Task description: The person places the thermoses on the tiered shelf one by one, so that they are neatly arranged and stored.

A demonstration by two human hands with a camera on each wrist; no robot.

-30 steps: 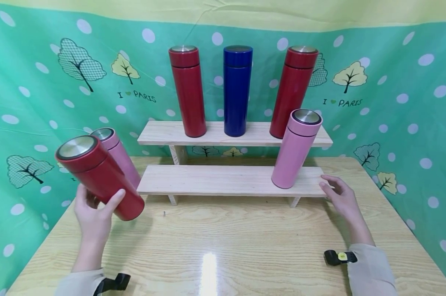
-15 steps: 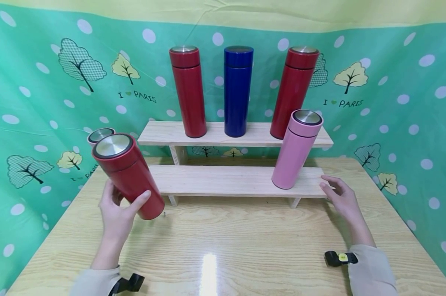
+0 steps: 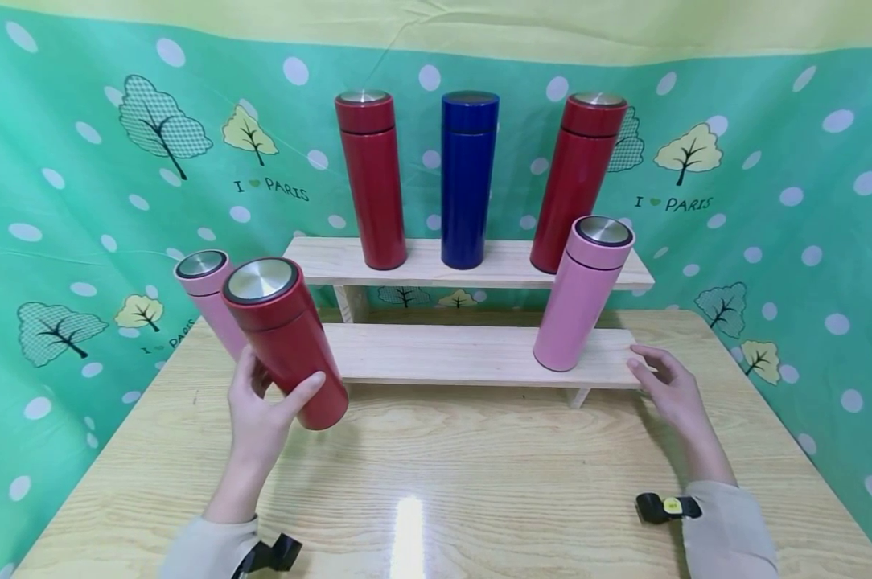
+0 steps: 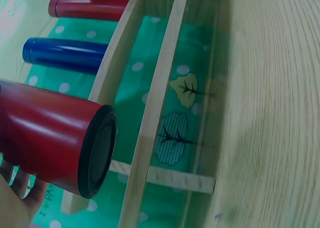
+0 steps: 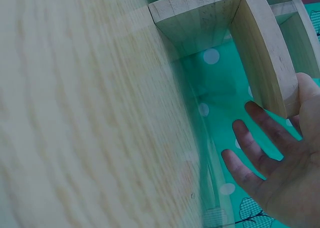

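Note:
My left hand grips a red thermos with a steel-topped lid, raised and tilted in front of the left end of the lower wooden shelf. Its dark base shows in the left wrist view, aimed toward the shelf boards. A pink thermos stands behind it, partly hidden. On the lower shelf, toward its right end, stands another pink thermos. My right hand is at that shelf's right end, thumb by the board edge; in the right wrist view the other fingers are spread loosely below the board.
The upper shelf bears a red thermos, a blue thermos and a second red thermos. Short wooden legs lift the lower board above the wood-grain table. A green dotted curtain hangs behind.
My left hand has carried the red thermos to the right, from the table's left side to the lower shelf's left end, turning it more upright. My right hand has stayed in place.

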